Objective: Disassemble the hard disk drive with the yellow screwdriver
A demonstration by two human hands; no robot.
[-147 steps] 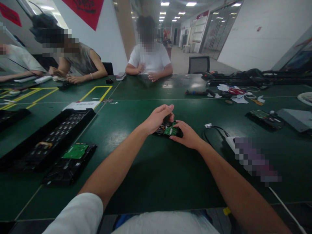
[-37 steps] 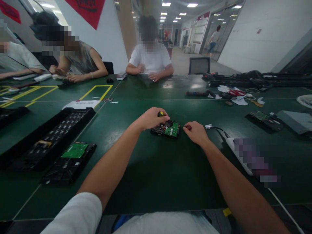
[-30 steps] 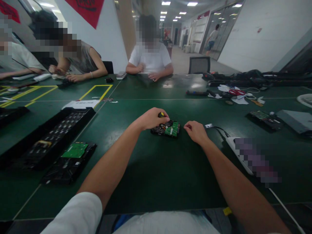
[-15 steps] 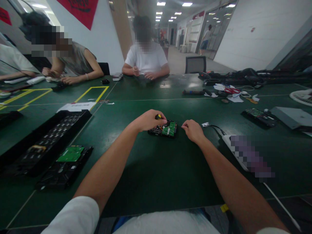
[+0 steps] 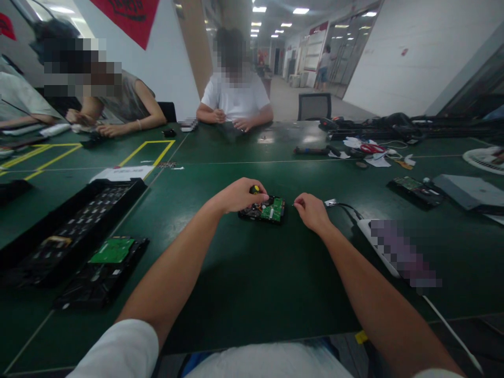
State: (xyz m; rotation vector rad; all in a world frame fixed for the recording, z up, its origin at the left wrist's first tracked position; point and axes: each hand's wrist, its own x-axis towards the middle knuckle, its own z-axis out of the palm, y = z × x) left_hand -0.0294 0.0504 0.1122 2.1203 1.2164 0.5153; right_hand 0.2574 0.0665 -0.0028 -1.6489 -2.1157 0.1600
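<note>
My left hand (image 5: 242,194) is closed round a screwdriver, and the black and yellow end of its handle (image 5: 255,189) shows above my fingers. Under that hand a hard drive (image 5: 271,209) lies on the green table (image 5: 252,273), its green circuit board facing up; my fingers cover its far left part. Just right of the drive, and apart from it, my right hand (image 5: 313,211) is closed in a pinch. A tiny bright speck shows at its fingertips, too small to name.
At left lie a long black tray (image 5: 74,231) and another drive in a black frame (image 5: 102,273). On the right are a white power bank-like block with a cable (image 5: 378,247), a drive (image 5: 415,191) and a grey box (image 5: 470,191). Co-workers (image 5: 236,100) sit across the table.
My hands and the drive hold nearly the same place. A tiny speck now shows more plainly at my right fingertips. The view has shifted slightly.
</note>
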